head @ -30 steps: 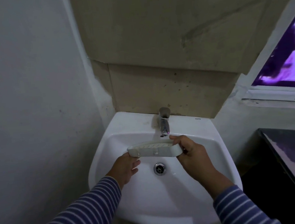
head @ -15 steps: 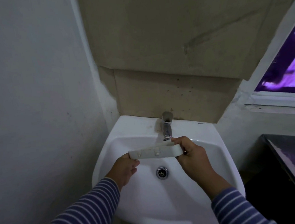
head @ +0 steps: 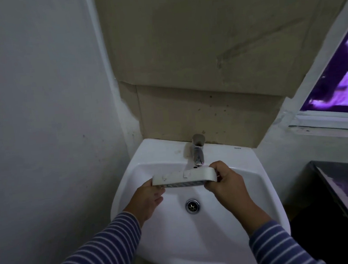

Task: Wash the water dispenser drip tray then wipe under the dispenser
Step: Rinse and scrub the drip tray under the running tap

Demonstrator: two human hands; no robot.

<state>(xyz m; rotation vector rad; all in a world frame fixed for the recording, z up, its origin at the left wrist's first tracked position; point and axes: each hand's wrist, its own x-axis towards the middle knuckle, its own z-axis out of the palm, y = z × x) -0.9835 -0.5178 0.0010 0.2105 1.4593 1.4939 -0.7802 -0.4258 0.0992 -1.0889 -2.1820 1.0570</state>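
Drip tray (head: 184,177): a long white plastic piece, held in the air across the back half of the sink (head: 262,184), not touching the basin. It lies roughly level from left to right and is turned so that one long side wall faces the camera, with a strip of ribbed grating showing along its lower edge. Two small tabs stick out of that wall.

Both hands hold it by its ends. The left hand (head: 148,198) supports the left end from below, fingers reaching under the tray. The right hand (head: 225,182) is curled round the rounded right end, fingers over the top and thumb beneath.

The tap (head: 198,150) stands on the back ledge of the sink, and its spout ends just above the tray's right half. Whether water is running is hard to tell in this dim light. The round metal drain (head: 192,205) sits in the bottom of the bowl, below the tray and between the two wrists.

Both forearms wear blue sleeves (head: 107,243) with white stripes. Behind the sink is a beige panelled wall (head: 205,67), to the left a plain grey wall (head: 41,100). To the right are a window (head: 339,73) glowing purple and the corner of a dark table (head: 343,183).
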